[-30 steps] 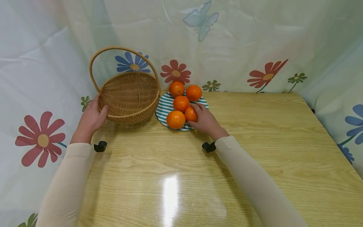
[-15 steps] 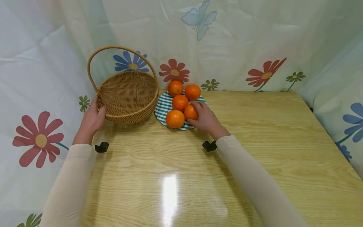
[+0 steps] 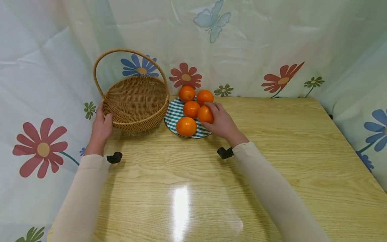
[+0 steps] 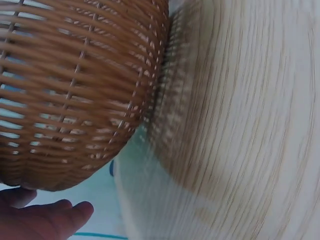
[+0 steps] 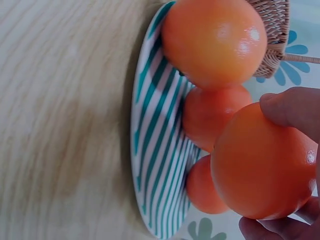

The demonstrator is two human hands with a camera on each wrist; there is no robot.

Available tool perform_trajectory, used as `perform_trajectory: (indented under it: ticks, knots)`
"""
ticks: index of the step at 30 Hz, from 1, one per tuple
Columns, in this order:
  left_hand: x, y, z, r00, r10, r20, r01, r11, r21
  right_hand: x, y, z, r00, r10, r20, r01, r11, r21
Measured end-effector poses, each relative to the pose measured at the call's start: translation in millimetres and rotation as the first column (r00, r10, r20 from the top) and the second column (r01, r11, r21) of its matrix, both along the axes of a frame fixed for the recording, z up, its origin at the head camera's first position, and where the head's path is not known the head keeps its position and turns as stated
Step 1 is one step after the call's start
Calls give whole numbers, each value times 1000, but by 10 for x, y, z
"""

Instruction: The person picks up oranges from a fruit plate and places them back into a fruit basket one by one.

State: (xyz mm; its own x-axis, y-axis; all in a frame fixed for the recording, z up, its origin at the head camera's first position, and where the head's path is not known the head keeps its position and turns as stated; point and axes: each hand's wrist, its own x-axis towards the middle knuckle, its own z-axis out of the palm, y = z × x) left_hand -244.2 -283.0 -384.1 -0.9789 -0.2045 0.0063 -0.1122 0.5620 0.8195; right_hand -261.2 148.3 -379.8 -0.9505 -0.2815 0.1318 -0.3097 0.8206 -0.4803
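Note:
In the head view my left hand holds the near left side of a wicker basket, thumb by the front rim. The left wrist view shows its fingertips beside the woven wall. My right hand grips an orange between thumb and fingers, over the right side of a green-and-white striped plate. Several other oranges lie on that plate: one at the front, one in the middle and two at the back, the right-hand one partly behind my fingers.
The basket stands left of the plate, its tall arched handle rising above it. Both rest on a wooden table. A flower-printed curtain borders the back and sides. Black wrist-worn pieces show at each cuff.
The right hand has shifted slightly up and right, with the orange raised from its place on the plate. The left forearm has moved a little right, its hand still at the basket.

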Motion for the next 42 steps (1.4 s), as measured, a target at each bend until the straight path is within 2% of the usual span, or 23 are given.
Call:
perform_trajectory:
  ticks: [7,10,13,30,39,42]
  knots:
    - [-23,90,-72,995,95,-44,-87,986,145,6,-25,82,999,5,-44,-7,999,-41]
    - [-30,123,-91,989,143,-46,-133,976,174,14,-55,137,998,10,-58,-13,999,-49]
    - [-41,149,-107,984,166,-60,-152,968,199,10,-90,185,997,15,-73,-19,998,-52]
    - [-14,215,-148,971,218,-98,-180,936,303,-23,-391,323,988,70,-138,-81,994,-73]
    - [-15,208,-147,972,219,-90,-184,937,297,-8,-536,402,984,86,-155,-102,990,-99]
    - [-5,202,-158,971,225,-84,-188,931,313,-16,-599,424,980,100,-171,-120,987,-109]
